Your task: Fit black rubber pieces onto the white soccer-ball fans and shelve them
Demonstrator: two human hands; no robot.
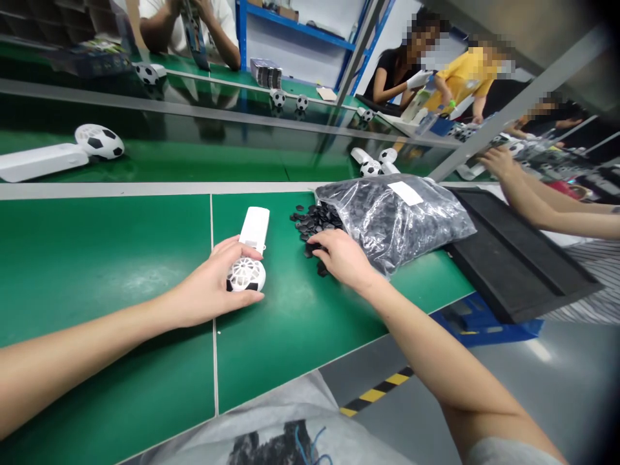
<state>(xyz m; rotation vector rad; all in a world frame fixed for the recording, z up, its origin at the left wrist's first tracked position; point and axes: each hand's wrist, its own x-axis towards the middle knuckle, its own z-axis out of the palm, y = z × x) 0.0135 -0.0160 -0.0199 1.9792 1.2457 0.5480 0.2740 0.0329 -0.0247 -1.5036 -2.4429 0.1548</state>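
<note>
My left hand (217, 281) is closed around the ball-shaped head of a white handheld fan (255, 226), its head patterned like a football with an open grille facing up. The fan lies on the green worktable, its handle pointing away from me. My right hand (341, 258) reaches into a heap of small flat black pieces (317, 219), its thumb and fingers pinched at the near edge of the heap. A black piece appears to be between the fingertips, partly hidden. The heap spills from the mouth of a clear plastic bag (392, 216) full of the same pieces.
A black tray (518, 252) overhangs the table edge at right, near another person's hands (504, 161). Beyond the pale rail, a conveyor (203, 152) carries a football-headed fan (99, 142) and several more fan parts. Co-workers sit across the line.
</note>
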